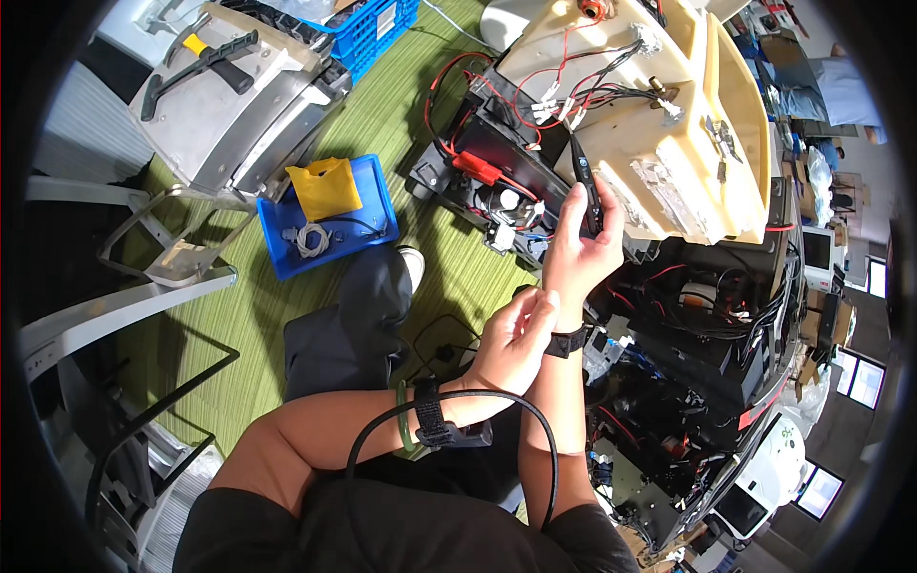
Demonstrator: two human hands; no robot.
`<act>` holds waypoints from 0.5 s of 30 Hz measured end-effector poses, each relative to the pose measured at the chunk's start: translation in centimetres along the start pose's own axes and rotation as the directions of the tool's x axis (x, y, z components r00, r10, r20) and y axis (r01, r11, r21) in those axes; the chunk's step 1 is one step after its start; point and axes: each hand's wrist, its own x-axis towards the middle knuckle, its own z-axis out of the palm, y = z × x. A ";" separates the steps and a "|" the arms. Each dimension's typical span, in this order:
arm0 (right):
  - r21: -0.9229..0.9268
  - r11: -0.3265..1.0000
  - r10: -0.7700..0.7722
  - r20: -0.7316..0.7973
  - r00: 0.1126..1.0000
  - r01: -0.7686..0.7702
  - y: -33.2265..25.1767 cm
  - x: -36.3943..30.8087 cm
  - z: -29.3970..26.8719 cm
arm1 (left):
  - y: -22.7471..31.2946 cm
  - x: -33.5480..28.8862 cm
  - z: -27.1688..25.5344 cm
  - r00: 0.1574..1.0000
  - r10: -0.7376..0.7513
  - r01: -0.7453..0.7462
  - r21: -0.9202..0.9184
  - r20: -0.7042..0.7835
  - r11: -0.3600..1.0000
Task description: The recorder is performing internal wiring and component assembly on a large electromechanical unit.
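Pictured from the wearer's head through a wide fisheye lens, the scene is viewed steeply downward over the torso; left hand and right hand are framed near, green floor farther below, distant screens at the right rim.

Your right hand grips a black pen-shaped tool, its tip pointing up near the white plugs on red and black wires beside a cream shell. Your left hand is at your right wrist, fingers partly curled; whether it presses there is hard to tell. You wear a black strap on the right wrist, and another plus a green bangle on the left. A black cable arches across your forearms. Left of your knee, a blue tray holds a yellow pouch and a coiled white cord on the green floor.
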 end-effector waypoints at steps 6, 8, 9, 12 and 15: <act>0.132 0.982 0.130 0.065 0.989 -0.138 -0.4 0.1 0.1 | 0.0 0.3 -0.2 0.999 0.043 -0.043 -0.028 0.012 0.999; 0.187 0.971 0.144 0.054 0.988 -0.151 -0.1 0.1 0.2 | 0.2 0.3 -0.1 0.999 0.036 -0.036 -0.023 0.007 0.999; 0.242 0.957 0.157 0.042 0.987 -0.162 -0.1 0.1 0.2 | 0.3 0.2 -0.1 1.000 0.030 -0.030 -0.019 0.005 0.999; 0.279 0.936 0.203 0.066 0.977 -0.213 -0.6 0.2 -0.1 | 0.2 0.1 0.0 1.000 0.027 -0.027 -0.016 -0.005 1.000; 0.304 0.930 0.198 0.063 0.978 -0.208 -0.1 0.3 0.0 | 0.3 0.1 -0.1 0.999 0.043 -0.043 -0.011 0.012 0.999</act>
